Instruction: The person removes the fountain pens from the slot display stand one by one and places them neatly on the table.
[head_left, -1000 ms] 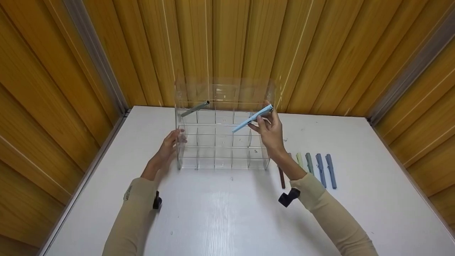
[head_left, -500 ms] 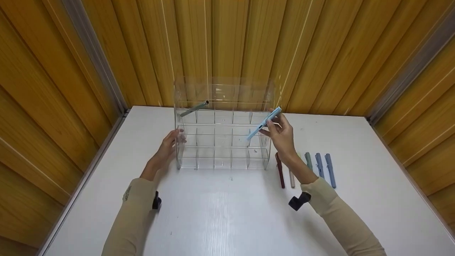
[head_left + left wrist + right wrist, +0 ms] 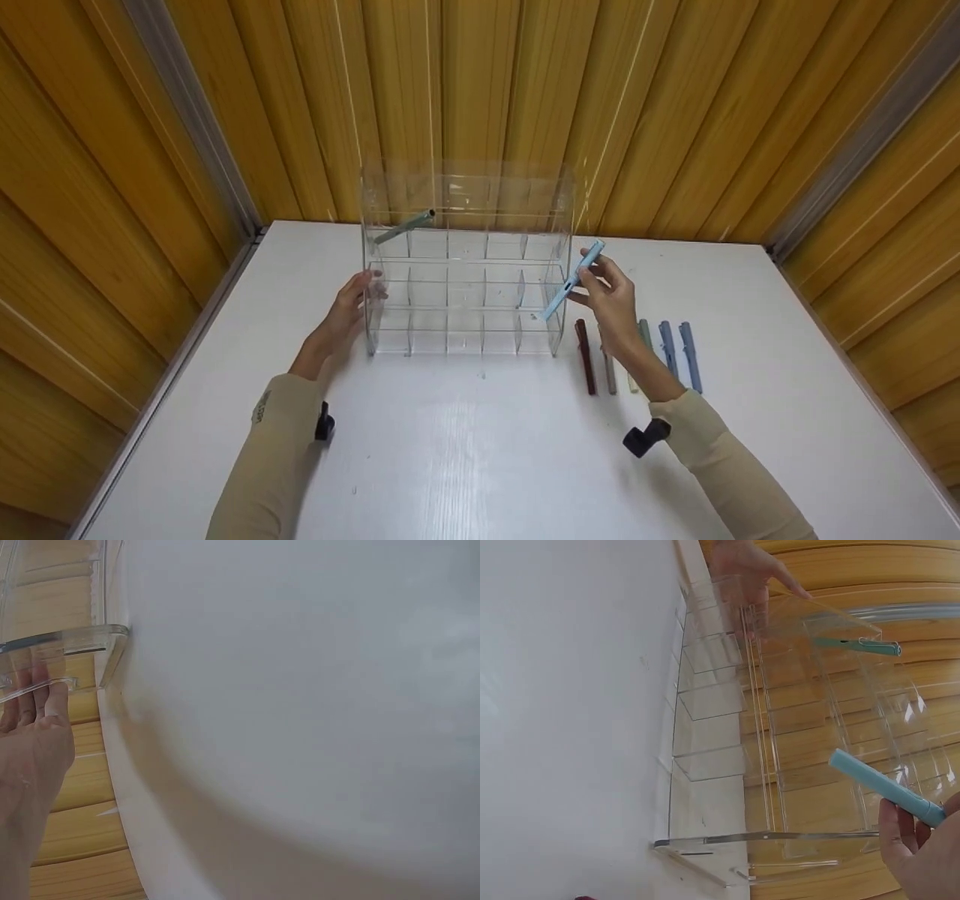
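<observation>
A clear acrylic pen rack (image 3: 465, 331) with stepped rows of compartments stands at the back of the table. My left hand (image 3: 347, 304) rests on its left side, and in the left wrist view the fingers (image 3: 39, 694) lie straight along the clear panel. By the rack's right side, my right hand (image 3: 616, 304) pinches a light blue pen (image 3: 574, 282) between thumb and fingers. The pen slants, lower end to the left, overlapping the rack's right panel in the head view. A dark green pen (image 3: 405, 226) leans in the top row's leftmost compartment.
Right of the rack, pens lie in a row on the white table (image 3: 450, 450): dark red (image 3: 586, 358), grey-brown (image 3: 609, 373), a partly hidden pale yellow one, green (image 3: 644, 331), and two blue, the outer blue pen (image 3: 691, 358) farthest right. Wood-look walls (image 3: 480, 90) enclose the table.
My right hand has moved right and nearer, carrying the light blue pen from in front of the rack's compartments to its right edge; the pen stands steeper. My left hand stays at the rack's side.
</observation>
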Motion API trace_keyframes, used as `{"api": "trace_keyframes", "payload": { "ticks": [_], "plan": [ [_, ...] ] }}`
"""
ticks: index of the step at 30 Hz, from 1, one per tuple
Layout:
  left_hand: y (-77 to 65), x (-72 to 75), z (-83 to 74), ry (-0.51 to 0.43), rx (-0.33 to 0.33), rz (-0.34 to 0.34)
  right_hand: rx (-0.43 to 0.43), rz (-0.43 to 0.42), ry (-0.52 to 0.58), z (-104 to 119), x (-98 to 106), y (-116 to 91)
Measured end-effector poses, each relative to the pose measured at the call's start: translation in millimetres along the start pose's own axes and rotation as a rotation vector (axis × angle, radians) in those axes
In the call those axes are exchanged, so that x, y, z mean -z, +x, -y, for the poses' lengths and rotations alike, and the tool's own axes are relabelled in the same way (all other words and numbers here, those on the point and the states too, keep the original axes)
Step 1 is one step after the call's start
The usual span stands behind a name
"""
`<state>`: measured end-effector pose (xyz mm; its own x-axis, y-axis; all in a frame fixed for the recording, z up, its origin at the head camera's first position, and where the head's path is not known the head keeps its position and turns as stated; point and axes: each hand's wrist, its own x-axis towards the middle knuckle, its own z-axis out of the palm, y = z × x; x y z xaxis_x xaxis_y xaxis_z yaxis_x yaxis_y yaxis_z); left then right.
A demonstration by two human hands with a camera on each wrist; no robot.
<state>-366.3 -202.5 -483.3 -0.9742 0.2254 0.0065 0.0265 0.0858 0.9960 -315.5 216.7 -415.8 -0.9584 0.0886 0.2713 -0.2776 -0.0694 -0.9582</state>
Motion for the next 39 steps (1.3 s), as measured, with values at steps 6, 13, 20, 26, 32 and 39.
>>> {"api": "trace_keyframes", "payload": {
  "ticks": [6,13,20,26,32,39],
  "plan": [
    [-0.4,1.8,-0.4,0.009,0.005,0.010,-0.033,-0.030,-0.040,-3.6,14.1,-4.3],
    [2.0,3.1,-2.8,0.017,0.014,-0.001,-0.039,-0.064,-0.097,-5.0,33.4,-5.6],
    [0.0,3.9,-4.2,0.024,0.002,-0.010,-0.071,-0.086,-0.145,-6.1,52.9,-6.7],
    [-1.5,1.8,0.4,0.019,0.010,-0.003,-0.083,-0.093,-0.234,-11.5,73.8,-10.1],
    [-3.2,4.0,2.3,0.004,0.001,0.008,-0.129,-0.079,-0.265,-11.6,92.0,-12.4],
    [-1.8,3.3,1.2,0.006,-0.011,0.009,-0.160,-0.105,-0.335,-15.3,113.8,-15.9]
  ]
}}
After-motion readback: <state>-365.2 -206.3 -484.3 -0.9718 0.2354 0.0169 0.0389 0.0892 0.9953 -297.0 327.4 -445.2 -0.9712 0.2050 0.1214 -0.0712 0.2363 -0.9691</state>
